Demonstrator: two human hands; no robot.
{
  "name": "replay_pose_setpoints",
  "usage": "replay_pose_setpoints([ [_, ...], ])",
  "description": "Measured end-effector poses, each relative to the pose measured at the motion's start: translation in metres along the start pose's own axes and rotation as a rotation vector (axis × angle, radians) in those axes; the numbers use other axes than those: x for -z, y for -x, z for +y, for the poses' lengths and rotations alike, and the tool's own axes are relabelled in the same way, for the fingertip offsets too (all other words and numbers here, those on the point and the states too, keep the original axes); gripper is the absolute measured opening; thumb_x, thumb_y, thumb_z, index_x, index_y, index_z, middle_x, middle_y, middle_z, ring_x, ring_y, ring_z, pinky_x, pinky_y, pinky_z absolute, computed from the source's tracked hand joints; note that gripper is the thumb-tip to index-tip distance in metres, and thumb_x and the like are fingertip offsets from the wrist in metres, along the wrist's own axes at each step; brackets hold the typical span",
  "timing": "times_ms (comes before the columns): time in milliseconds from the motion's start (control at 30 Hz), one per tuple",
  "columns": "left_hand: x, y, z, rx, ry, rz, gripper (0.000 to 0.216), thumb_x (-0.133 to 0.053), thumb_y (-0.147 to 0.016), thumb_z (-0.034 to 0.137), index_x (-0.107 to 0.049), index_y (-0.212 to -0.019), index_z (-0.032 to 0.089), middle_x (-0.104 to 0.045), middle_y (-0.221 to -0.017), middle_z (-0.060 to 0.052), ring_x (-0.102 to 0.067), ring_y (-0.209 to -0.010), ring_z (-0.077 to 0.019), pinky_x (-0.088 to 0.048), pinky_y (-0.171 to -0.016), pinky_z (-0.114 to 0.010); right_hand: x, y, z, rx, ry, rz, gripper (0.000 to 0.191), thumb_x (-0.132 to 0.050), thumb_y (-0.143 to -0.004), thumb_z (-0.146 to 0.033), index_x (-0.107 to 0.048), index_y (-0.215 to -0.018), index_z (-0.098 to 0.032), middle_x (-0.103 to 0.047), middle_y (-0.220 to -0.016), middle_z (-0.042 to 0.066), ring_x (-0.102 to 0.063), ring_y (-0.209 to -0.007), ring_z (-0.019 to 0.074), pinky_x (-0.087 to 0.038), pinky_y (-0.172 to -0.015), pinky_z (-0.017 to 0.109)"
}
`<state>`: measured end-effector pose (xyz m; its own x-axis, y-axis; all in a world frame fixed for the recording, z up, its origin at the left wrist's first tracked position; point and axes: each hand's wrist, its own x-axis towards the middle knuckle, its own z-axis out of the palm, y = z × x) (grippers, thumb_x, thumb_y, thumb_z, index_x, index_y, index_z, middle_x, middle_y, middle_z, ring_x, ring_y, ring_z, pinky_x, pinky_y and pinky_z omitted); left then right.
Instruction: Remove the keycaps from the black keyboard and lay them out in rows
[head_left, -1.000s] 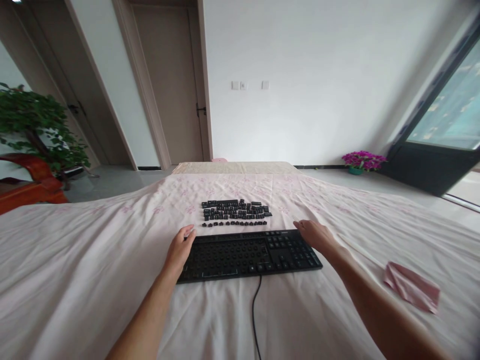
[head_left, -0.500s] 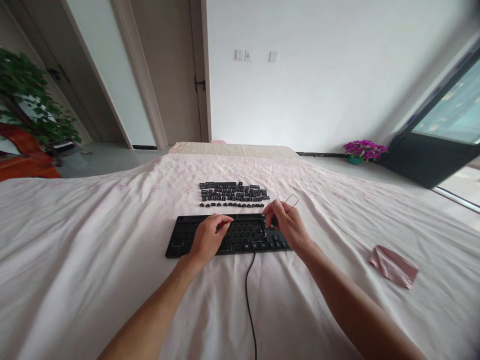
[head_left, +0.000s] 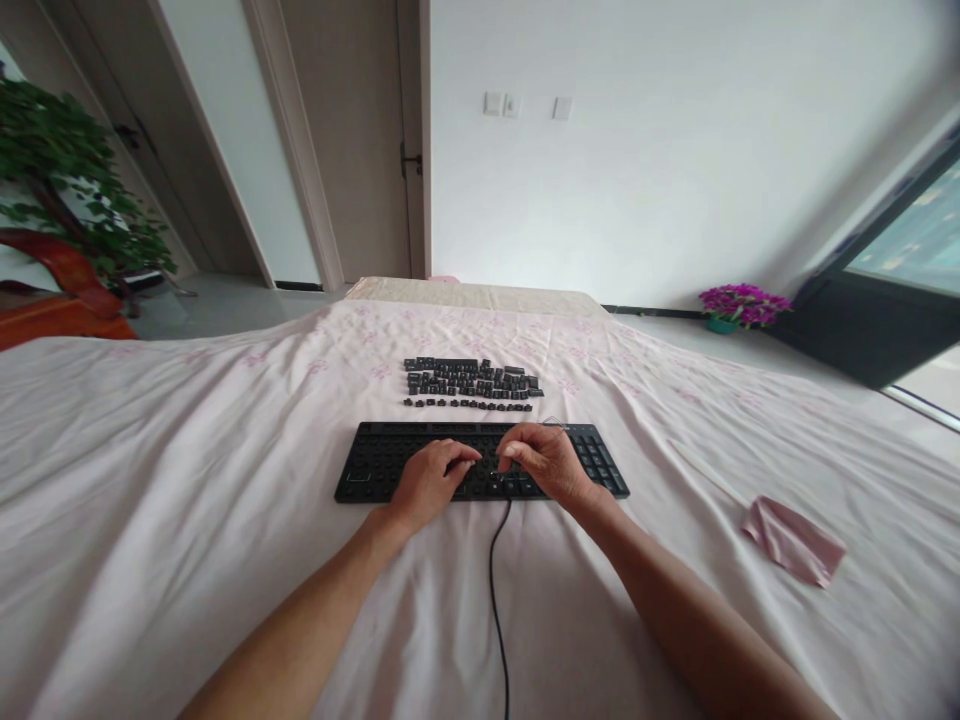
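A black keyboard [head_left: 375,462] lies on a pale pink sheet, with most of its keycaps off and only the right block still capped. Its cable [head_left: 495,600] runs toward me. Behind it, the removed keycaps [head_left: 469,383] sit in rows on the sheet. My left hand [head_left: 429,482] rests on the keyboard's middle with its fingers curled down. My right hand [head_left: 546,462] is closed in a pinch over the lower row; a thin wire loop of a keycap puller [head_left: 555,424] pokes out behind it.
A crumpled pink cloth [head_left: 793,541] lies on the sheet at the right. Beyond the bed are a door [head_left: 360,140], a green plant [head_left: 67,190] at the left, a pot of purple flowers [head_left: 739,305] and a dark window frame [head_left: 877,330] at the right.
Both hands came in from the keyboard's ends to its middle. The right hand picked up the wire puller and lowered it onto the lower row.
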<state>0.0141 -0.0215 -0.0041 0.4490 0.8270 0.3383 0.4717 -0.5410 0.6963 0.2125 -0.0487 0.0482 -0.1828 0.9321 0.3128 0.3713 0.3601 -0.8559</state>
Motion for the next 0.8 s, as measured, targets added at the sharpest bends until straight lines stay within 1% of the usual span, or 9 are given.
replay_pose_setpoints([
  [100,0.000,0.001,0.001,0.009,0.009,-0.002,0.019,-0.053,-0.086,0.018,-0.068,-0.096,0.025,-0.069,-0.096,0.001,-0.061,-0.093,-0.0164,-0.045,-0.084,-0.028,-0.004,0.002,0.001,-0.104,0.063,0.079,0.032,-0.060,-0.083,-0.043,-0.063,-0.065,-0.016,-0.063,-0.055,0.001,-0.051,-0.049,0.0100,-0.040,-0.050,0.021],
  [167,0.001,0.001,0.001,0.010,-0.001,-0.006,0.019,-0.053,-0.087,0.019,-0.068,-0.096,0.025,-0.069,-0.096,0.002,-0.061,-0.092,-0.0162,-0.045,-0.083,-0.028,-0.008,0.005,0.003,-0.179,0.096,0.134,0.032,-0.061,-0.082,-0.045,-0.063,-0.067,-0.016,-0.064,-0.056,0.000,-0.051,-0.046,0.0093,-0.038,-0.047,0.020],
  [300,0.002,0.002,0.003,-0.004,-0.031,-0.025,0.018,-0.054,-0.087,0.022,-0.068,-0.097,0.026,-0.069,-0.093,0.002,-0.060,-0.090,-0.0161,-0.045,-0.081,-0.027,-0.016,0.010,0.006,-0.234,0.118,0.126,0.032,-0.061,-0.081,-0.047,-0.062,-0.069,-0.018,-0.064,-0.058,-0.001,-0.050,-0.043,0.0086,-0.036,-0.043,0.019],
  [400,0.003,0.002,0.004,-0.023,-0.047,-0.048,0.015,-0.056,-0.087,0.024,-0.068,-0.096,0.026,-0.069,-0.094,0.003,-0.059,-0.090,-0.0161,-0.044,-0.081,-0.027,-0.019,0.012,0.006,-0.208,0.175,0.119,0.030,-0.061,-0.081,-0.044,-0.063,-0.067,-0.018,-0.064,-0.057,-0.001,-0.053,-0.045,0.0093,-0.036,-0.044,0.019],
  [500,0.004,0.003,0.005,-0.043,-0.086,-0.091,0.014,-0.063,-0.083,0.026,-0.068,-0.095,0.026,-0.069,-0.094,0.003,-0.058,-0.090,-0.0171,-0.042,-0.081,-0.028,-0.021,0.012,0.002,-0.155,0.271,0.127,0.026,-0.064,-0.080,-0.040,-0.065,-0.066,-0.018,-0.064,-0.057,-0.001,-0.056,-0.050,0.0106,-0.038,-0.047,0.019],
  [633,0.002,0.003,0.010,-0.051,-0.146,-0.134,0.020,-0.072,-0.075,0.035,-0.070,-0.093,0.028,-0.068,-0.091,0.002,-0.057,-0.087,-0.0187,-0.040,-0.079,-0.030,-0.029,0.013,-0.003,-0.071,0.377,0.124,0.026,-0.066,-0.080,-0.040,-0.065,-0.065,-0.018,-0.064,-0.060,-0.002,-0.058,-0.054,0.0104,-0.038,-0.052,0.019],
  [700,0.000,0.003,0.013,-0.042,-0.158,-0.118,0.017,-0.071,-0.075,0.038,-0.070,-0.089,0.028,-0.068,-0.088,0.001,-0.056,-0.084,-0.0183,-0.039,-0.077,-0.030,-0.035,0.015,-0.003,-0.015,0.426,0.123,0.027,-0.065,-0.081,-0.039,-0.064,-0.065,-0.018,-0.064,-0.060,-0.002,-0.058,-0.055,0.0101,-0.038,-0.053,0.019],
  [800,-0.004,0.004,0.019,-0.021,-0.181,-0.069,0.017,-0.067,-0.078,0.040,-0.069,-0.083,0.025,-0.067,-0.086,0.000,-0.055,-0.082,-0.0180,-0.038,-0.074,-0.030,-0.042,0.016,0.002,0.046,0.458,0.160,0.025,-0.065,-0.081,-0.036,-0.063,-0.064,-0.017,-0.063,-0.059,-0.001,-0.057,-0.054,0.0100,-0.038,-0.054,0.019],
])
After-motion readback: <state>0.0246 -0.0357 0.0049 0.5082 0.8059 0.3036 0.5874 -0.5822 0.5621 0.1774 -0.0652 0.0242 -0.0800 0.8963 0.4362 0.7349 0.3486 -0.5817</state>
